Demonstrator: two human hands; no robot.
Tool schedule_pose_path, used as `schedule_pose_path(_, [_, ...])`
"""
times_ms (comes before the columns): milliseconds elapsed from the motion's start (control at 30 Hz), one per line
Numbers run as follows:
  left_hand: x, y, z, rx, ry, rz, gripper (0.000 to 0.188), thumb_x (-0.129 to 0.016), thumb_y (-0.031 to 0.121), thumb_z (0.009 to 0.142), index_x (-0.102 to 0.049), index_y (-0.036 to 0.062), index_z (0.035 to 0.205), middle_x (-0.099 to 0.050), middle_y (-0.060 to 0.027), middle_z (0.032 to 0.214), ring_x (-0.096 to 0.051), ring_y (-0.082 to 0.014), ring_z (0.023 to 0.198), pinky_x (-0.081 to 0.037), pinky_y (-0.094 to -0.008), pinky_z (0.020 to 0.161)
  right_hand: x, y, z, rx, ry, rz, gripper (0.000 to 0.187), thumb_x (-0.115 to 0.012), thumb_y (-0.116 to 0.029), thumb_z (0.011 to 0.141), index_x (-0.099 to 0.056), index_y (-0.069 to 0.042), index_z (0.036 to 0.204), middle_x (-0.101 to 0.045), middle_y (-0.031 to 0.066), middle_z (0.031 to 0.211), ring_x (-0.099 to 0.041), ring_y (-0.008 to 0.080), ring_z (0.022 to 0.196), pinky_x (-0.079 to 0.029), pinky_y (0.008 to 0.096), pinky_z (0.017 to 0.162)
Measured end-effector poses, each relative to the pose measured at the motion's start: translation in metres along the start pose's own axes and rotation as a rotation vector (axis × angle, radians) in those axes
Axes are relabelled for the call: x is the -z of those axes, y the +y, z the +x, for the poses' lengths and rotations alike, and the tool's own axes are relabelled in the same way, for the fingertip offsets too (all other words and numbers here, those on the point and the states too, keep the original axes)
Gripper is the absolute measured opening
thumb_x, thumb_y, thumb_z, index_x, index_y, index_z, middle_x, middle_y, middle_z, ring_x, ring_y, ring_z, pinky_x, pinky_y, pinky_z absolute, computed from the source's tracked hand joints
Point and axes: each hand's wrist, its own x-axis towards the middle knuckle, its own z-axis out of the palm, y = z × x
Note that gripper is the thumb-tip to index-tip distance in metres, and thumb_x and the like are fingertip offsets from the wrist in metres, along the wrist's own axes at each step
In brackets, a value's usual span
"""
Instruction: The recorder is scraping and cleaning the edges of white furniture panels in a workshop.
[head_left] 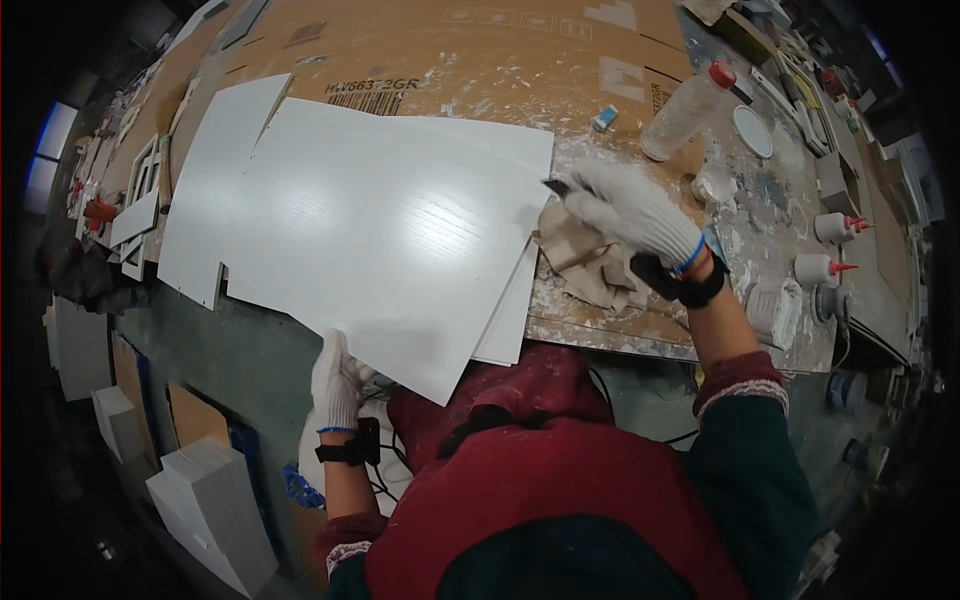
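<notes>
A large white panel [400, 190] with a faint wood grain lies tilted across the table in front of me. Its near edge sticks out over the table's front, and there my left hand [338, 385], in a white knit glove, is closed on it. Beside the panel's right edge, my gloved right hand [628, 212] is closed round a small tool with a dark, flat tip [556, 187]; the rest of it is hidden in the glove. Below that hand lies a crumpled beige cloth [590, 262]. More white panels [205, 215] show from under the large one, at left and right.
Flattened cardboard [480, 60], spotted white, covers the table. At right stand a clear bottle with a red cap [690, 110], a round white lid [752, 131] and two white glue bottles [822, 268]. A small blue block [605, 118] lies behind my right hand. White panel stacks [215, 510] stand lower left.
</notes>
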Motion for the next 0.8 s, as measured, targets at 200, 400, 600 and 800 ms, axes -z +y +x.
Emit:
schedule_pose_path(200, [-0.030, -0.045, -0.032, 0.157, -0.274, 0.128, 0.043, -0.067, 0.025, 0.097, -0.054, -0.0027, 0.127, -0.067, -0.0128, 0.109, -0.069, -0.0176, 0.080, -0.058, -0.0284, 0.053, -0.058, 0.022, -0.068, -0.278, -0.156, 0.224, 0.015, -0.056, -0.017, 0.092, -0.055, -0.003, 0.087, -0.055, 0.0017, 0.073, -0.052, 0.0102, 0.066, -0.044, 0.0284, 0.059])
schedule_pose_path(400, [-0.026, -0.029, -0.035, 0.163, -0.241, 0.220, 0.040, -0.065, 0.027, 0.098, -0.056, -0.0028, 0.123, -0.066, -0.0112, 0.104, -0.067, -0.0147, 0.074, -0.050, -0.0235, 0.046, -0.066, 0.076, -0.026, -0.339, 0.198, 0.319, 0.015, -0.054, -0.017, 0.097, -0.055, -0.004, 0.089, -0.056, -0.0017, 0.076, -0.049, 0.0056, 0.068, -0.043, 0.0247, 0.061])
schedule_pose_path(600, [-0.020, -0.023, -0.036, 0.035, -0.174, 0.245, 0.047, -0.071, 0.033, 0.091, -0.058, -0.0033, 0.119, -0.063, -0.0065, 0.091, -0.058, -0.0121, 0.068, -0.042, -0.0252, 0.054, -0.045, 0.101, 0.070, -0.230, 0.210, 0.655, 0.023, -0.057, -0.019, 0.093, -0.056, -0.001, 0.080, -0.060, 0.0039, 0.068, -0.057, 0.0109, 0.063, -0.045, 0.0290, 0.058])
schedule_pose_path(800, [0.011, 0.013, -0.045, 0.266, -0.169, 0.576, 0.044, -0.072, 0.028, 0.086, -0.061, -0.0029, 0.116, -0.062, -0.0054, 0.096, -0.057, -0.0148, 0.076, -0.045, -0.0289, 0.064, -0.029, 0.111, 0.139, -0.188, 0.276, 0.083, 0.031, -0.054, -0.028, 0.090, -0.067, 0.001, 0.094, -0.068, 0.0175, 0.079, -0.065, 0.0303, 0.073, -0.051, 0.0385, 0.070])
